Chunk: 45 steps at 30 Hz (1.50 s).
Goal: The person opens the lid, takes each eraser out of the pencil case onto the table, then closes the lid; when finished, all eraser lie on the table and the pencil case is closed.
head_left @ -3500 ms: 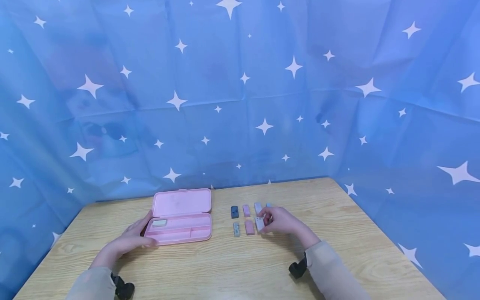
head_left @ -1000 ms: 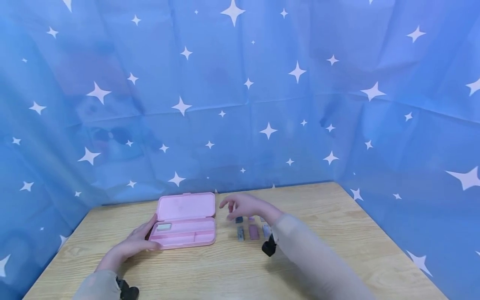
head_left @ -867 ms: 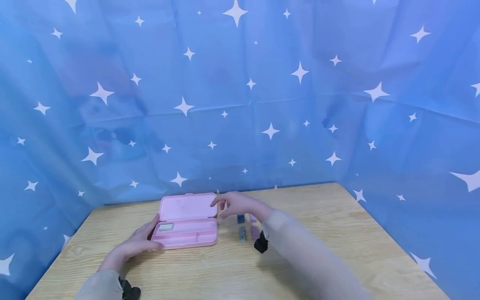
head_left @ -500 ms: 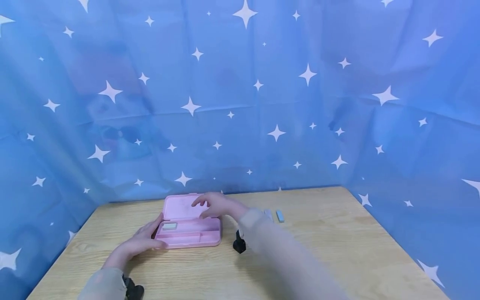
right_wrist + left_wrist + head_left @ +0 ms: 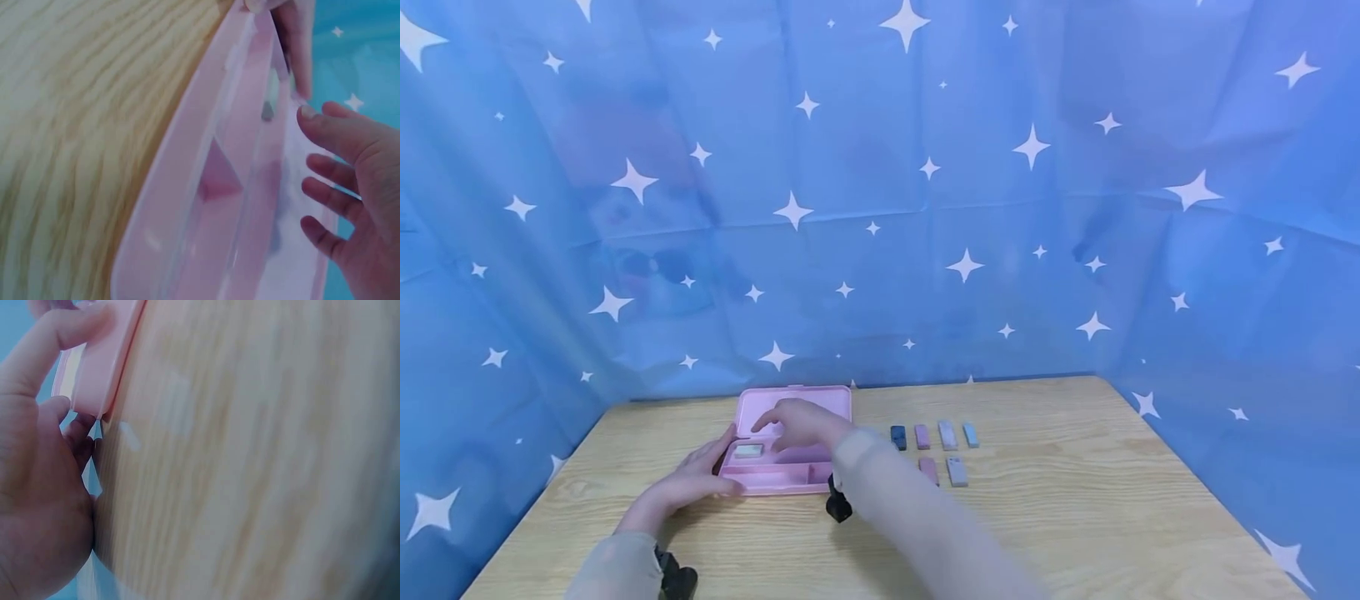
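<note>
An open pink pencil case (image 5: 775, 476) lies on the table, with its lid (image 5: 757, 402) laid back. My left hand (image 5: 688, 483) holds its left end, thumb at the front corner and fingers along the side; the left wrist view shows the thumb (image 5: 75, 328) on the pink wall. One pale block like an eraser (image 5: 748, 451) lies in the rear compartment. My right hand (image 5: 801, 423) hovers over the case, hiding part of the lid and rear compartment. In the right wrist view its fingers (image 5: 334, 194) are spread apart and nothing is between them.
Right of the case, small blocks lie in two rows: dark blue (image 5: 898, 437), purple (image 5: 922, 437), lavender (image 5: 947, 435), light blue (image 5: 971, 434), pink (image 5: 928, 469) and grey (image 5: 957, 472). The right sleeve (image 5: 910, 517) crosses the table. A blue starry cloth (image 5: 880, 250) hangs behind.
My right hand has moved left from the grey block, across the rows, to above the case. The left hand keeps its hold. The head view has shifted slightly.
</note>
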Each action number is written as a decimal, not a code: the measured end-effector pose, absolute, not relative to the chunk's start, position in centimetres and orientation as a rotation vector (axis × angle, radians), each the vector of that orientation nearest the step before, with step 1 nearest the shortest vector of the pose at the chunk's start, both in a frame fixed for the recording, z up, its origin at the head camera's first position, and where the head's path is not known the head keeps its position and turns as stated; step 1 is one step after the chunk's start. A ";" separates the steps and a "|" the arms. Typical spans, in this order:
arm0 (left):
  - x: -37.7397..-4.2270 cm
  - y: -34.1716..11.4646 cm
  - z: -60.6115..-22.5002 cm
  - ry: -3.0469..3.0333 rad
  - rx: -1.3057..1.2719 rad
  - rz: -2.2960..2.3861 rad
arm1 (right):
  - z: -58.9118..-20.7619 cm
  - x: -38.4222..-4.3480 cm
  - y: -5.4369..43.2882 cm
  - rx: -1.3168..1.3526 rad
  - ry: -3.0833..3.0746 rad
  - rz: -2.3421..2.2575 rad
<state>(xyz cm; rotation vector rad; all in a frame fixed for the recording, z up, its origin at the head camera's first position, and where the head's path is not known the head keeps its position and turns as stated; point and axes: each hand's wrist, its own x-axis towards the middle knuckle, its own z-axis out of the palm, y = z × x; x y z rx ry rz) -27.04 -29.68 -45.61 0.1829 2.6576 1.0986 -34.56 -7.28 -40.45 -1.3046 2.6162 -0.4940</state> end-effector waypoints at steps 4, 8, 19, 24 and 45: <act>-27.0 -29.7 -45.4 2.660 0.204 1.091 | -40.9 -34.3 -8.2 -1.315 2.704 -0.362; -26.9 -29.6 -45.3 2.657 0.208 1.092 | -41.5 -34.2 -8.7 -1.295 2.734 -0.335; -27.0 -29.5 -45.4 2.655 0.179 1.099 | -42.3 -33.8 -9.7 -1.237 2.780 -0.223; -27.2 -29.4 -45.6 2.652 0.158 1.097 | -42.3 -33.7 -10.0 -1.195 2.765 -0.209; -27.2 -29.5 -45.6 2.646 0.134 1.090 | -42.6 -33.8 -10.4 -1.203 2.767 -0.179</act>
